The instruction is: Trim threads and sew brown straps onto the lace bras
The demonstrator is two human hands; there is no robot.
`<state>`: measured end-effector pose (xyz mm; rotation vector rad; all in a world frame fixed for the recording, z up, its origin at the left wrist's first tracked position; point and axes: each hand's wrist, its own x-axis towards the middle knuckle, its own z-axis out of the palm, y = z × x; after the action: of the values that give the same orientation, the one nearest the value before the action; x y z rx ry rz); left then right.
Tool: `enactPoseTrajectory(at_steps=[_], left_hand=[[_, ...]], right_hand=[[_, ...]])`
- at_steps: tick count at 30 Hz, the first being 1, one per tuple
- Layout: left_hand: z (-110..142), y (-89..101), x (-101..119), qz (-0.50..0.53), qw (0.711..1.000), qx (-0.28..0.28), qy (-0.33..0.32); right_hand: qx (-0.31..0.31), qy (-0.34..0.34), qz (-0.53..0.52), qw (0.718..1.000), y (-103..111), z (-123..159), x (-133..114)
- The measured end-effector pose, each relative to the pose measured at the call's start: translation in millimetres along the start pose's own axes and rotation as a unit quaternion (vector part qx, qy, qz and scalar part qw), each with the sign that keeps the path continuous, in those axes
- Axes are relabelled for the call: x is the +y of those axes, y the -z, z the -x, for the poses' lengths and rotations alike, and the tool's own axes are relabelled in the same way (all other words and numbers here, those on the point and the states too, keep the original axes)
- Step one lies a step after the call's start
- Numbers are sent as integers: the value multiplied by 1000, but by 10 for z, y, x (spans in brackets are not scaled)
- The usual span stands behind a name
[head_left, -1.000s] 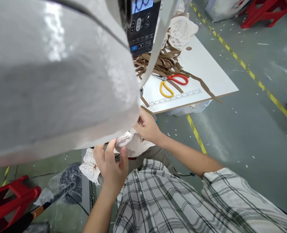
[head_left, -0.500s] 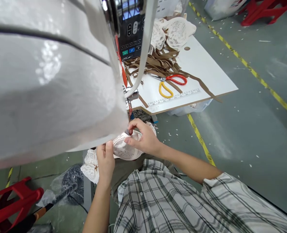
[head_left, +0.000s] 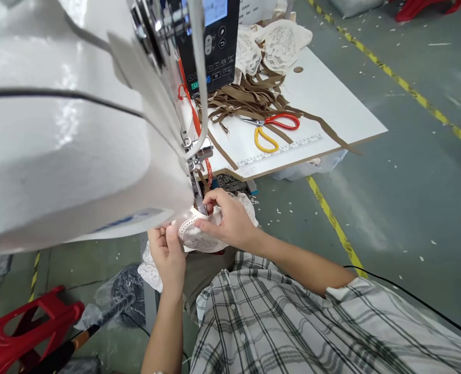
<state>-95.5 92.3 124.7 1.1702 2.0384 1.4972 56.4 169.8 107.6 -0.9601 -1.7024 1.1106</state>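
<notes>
A white lace bra (head_left: 201, 237) lies under the presser foot (head_left: 199, 200) of a sewing machine (head_left: 78, 156). On its left edge, my left hand (head_left: 168, 254) pinches the fabric between thumb and fingers. My right hand (head_left: 230, 218) grips the bra from the right, with thumb and fingertips close beside the presser foot. More white lace (head_left: 150, 270) hangs below my left hand. The machine's white head hides part of the stitching area.
Scissors (head_left: 280, 122) with red and yellow handles lie on the white table (head_left: 343, 106) near brown straps (head_left: 249, 98). Lace bra cups (head_left: 282, 47) sit behind them. A control panel (head_left: 214, 57) stands beside the machine. Lower left is a red stool (head_left: 31, 327).
The view has shifted slightly, showing more of the presser foot and needle area. Both hands stay on the bra, with the left hand's fingers slightly rearranged at its edge.
</notes>
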Motion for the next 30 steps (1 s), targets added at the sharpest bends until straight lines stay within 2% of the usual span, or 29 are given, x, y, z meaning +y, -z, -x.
enactPoseTrajectory(at_steps=[5, 8, 11, 14, 17, 20, 21, 24, 26, 28, 30], left_hand=[[-11, 24, -21, -4, 1000, -3, -14], [62, 43, -42, -24, 999, -15, -26], [238, 58, -57, -67, 993, -43, -89], [429, 65, -33, -114, 975, -107, -156], [513, 58, 48, -147, 950, -142, -235], [466, 31, 170, -140, 923, -157, -322], [432, 17, 212, -132, 909, -187, -347], [317, -28, 307, -136, 850, -321, -395], [263, -52, 322, -166, 815, -374, -411], [247, -60, 297, -185, 800, -370, -435], [275, -51, 247, -177, 792, -324, -485]], right_hand=[[15, -20, -19, 999, -67, -12, -18], [-8, -78, -78, 994, -51, 1, -13], [-62, -147, -134, 978, 85, 60, -12], [-113, -164, -136, 971, 315, 157, -27], [-128, -140, -92, 978, 534, 272, -42], [-131, -97, -29, 986, 670, 389, -40], [-135, -75, -10, 988, 697, 427, -36], [-160, 4, 51, 986, 742, 535, -29], [-175, 51, 111, 977, 759, 607, -32], [-166, 89, 184, 965, 774, 681, -40], [-132, 126, 247, 952, 787, 754, -47]])
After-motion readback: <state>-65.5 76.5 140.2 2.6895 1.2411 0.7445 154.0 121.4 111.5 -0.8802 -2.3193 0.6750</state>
